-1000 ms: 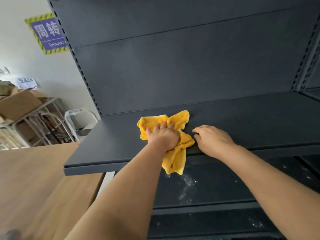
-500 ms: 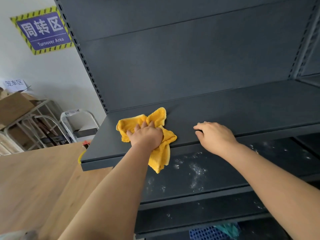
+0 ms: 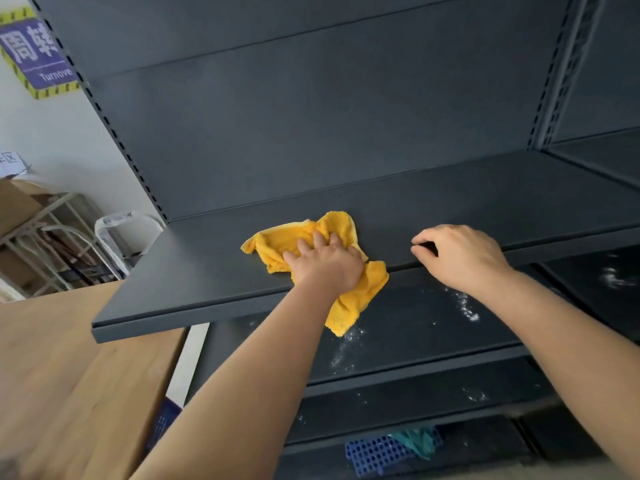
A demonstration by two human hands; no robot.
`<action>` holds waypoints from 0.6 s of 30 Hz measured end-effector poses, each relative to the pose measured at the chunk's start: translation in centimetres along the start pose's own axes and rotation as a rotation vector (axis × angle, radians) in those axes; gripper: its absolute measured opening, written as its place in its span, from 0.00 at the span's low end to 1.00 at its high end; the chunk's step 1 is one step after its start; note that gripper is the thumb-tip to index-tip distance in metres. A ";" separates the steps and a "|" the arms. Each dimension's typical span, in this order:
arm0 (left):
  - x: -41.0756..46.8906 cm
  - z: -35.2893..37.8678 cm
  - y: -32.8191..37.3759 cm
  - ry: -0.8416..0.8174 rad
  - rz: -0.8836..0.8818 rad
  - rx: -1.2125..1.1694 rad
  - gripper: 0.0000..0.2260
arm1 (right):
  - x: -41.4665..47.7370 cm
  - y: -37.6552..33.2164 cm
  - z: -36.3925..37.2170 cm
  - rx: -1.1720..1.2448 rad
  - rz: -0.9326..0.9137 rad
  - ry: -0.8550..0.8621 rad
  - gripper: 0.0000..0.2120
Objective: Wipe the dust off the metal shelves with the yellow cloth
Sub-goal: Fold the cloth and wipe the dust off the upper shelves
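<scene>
The cloth [image 3: 304,244] is being pressed flat onto the top shelf [image 3: 450,202] by the left hand [image 3: 325,265], near the front edge, with one corner hanging over the lip towards the lower shelf [image 3: 415,327]. The cloth is being pinned under spread fingers and palm rather than pinched; no fold is being clenched. The right hand [image 3: 457,258] is being rested on the shelf edge just beside it, fingers curled loosely, nothing being held. The cloth is judged to be light, soft and limp terry, likely to bunch and slide freely over smooth painted metal, so it is best being gathered under the palm at its middle. The shelf is judged to be stiff. White dust [image 3: 464,306] is being left untouched on the lower shelf.
</scene>
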State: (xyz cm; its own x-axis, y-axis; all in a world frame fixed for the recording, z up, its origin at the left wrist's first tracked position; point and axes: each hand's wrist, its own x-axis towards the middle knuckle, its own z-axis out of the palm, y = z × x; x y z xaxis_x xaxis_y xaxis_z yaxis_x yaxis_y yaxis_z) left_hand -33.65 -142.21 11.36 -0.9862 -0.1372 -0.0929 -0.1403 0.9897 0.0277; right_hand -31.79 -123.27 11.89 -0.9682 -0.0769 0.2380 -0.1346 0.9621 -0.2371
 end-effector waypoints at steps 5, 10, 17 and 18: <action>-0.5 -0.2 8.1 -0.040 0.067 -0.002 0.28 | 0.2 6.2 -1.7 -0.027 0.015 0.007 0.12; -0.1 -0.1 14.6 -0.078 0.113 -0.004 0.27 | 0.5 12.8 -3.4 -0.035 0.040 -0.004 0.12; 1.4 -0.5 20.4 -0.109 0.110 -0.014 0.26 | 2.1 19.7 -4.7 -0.071 0.062 -0.048 0.13; 1.8 -0.5 20.9 -0.107 0.111 -0.011 0.26 | 2.3 20.2 -4.7 -0.073 0.065 -0.048 0.14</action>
State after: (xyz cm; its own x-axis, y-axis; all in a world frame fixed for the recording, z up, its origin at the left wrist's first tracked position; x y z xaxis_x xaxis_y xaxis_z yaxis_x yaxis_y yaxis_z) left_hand -38.36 -121.78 12.27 -0.9808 -0.0216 -0.1939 -0.0327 0.9980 0.0540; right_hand -35.77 -102.79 12.10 -0.9836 -0.0247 0.1784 -0.0575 0.9818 -0.1811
